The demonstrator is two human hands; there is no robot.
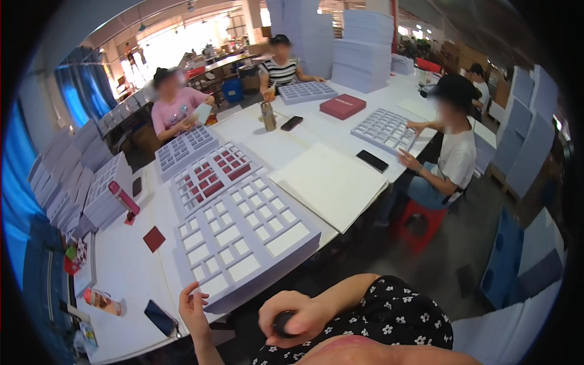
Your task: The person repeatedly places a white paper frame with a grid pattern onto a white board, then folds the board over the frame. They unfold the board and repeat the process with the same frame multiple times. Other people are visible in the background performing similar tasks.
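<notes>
My right hand [301, 313] is wrapped round a dark round object [284, 325] close to my lap, its exact kind hidden by the fingers. Raised by the near left corner of a stack of foam trays is my left hand [193, 306], fingers apart and nothing in them. The top tray [226, 231] is pale lavender, with many rectangular compartments showing white bottoms. Whether my left fingertips touch the tray's edge I cannot tell. Behind it lies another foam tray [184, 193] with dark red pieces in several compartments.
White sheets [331, 182] lie right of the trays. A phone [160, 317], a drink bottle [102, 302], a pink flask [124, 198] and a red square [154, 239] are on the left. Three people handle trays or sheets around the table, near a red box [342, 106]. A red stool [418, 225] stands right.
</notes>
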